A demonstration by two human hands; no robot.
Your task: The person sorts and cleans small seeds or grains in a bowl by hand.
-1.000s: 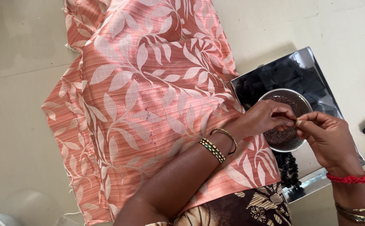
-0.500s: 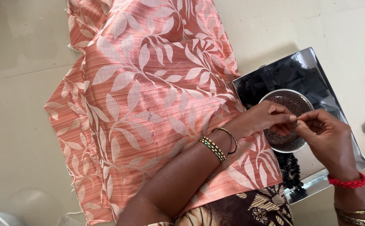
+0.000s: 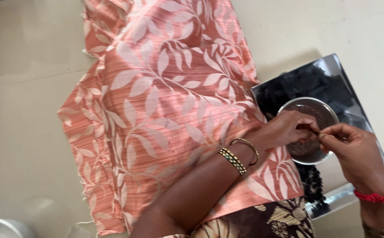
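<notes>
A small round steel bowl [image 3: 310, 130] sat on a shiny steel tray [image 3: 333, 79] at the right, and it held a layer of tiny dark beads [image 3: 304, 147]. Black pieces, hard to identify, lay on the tray around the bowl, and a dark beaded cluster [image 3: 311, 185] hung just below it.

The left hand [image 3: 289, 128] was over the bowl's near rim with its fingertips pinched together. The right hand [image 3: 355, 147] faced it, thumb and forefinger also pinched, the two sets of fingertips almost touching above the beads. What they gripped was too fine to make out; it might have been a needle or thread.

The peach fabric with a pale leaf print [image 3: 165, 101] lay spread flat on the cream bench [image 3: 24, 110], its right edge overlapping the tray and passing under the left forearm. Gold bangles [image 3: 239, 154] circled the left wrist, a red thread band [image 3: 377, 197] the right. A grey rim [image 3: 2, 224] was cut off at the lower left corner.
</notes>
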